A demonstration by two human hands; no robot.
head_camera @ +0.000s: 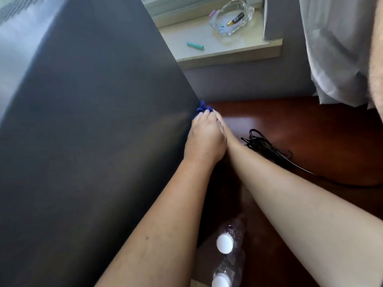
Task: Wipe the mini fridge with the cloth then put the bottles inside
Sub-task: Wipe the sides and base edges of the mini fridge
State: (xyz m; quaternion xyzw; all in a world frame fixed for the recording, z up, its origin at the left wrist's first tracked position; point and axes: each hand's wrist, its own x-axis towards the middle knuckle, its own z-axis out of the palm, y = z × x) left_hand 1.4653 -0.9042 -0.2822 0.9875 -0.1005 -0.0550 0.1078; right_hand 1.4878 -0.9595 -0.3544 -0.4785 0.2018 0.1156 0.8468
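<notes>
The mini fridge [93, 121] is a dark grey box that fills the left half of the view, seen from above. A blue cloth [202, 109] peeks out at its right edge, low against the side. My left hand [204, 141] presses down on the cloth, fingers closed over it. My right hand [222, 126] lies right beside it and is mostly hidden under the left; its fingertips reach the cloth. Two clear plastic bottles with white caps [224, 243] [220, 281] stand near the bottom edge, between my forearms.
A dark red wooden tabletop [310, 129] carries a bundled black cable [267, 148] just right of my hands. Behind it, a pale window sill [228, 52] holds a glass ashtray [232, 17] and a teal stick [195, 46]. A white curtain [335, 48] hangs at the right.
</notes>
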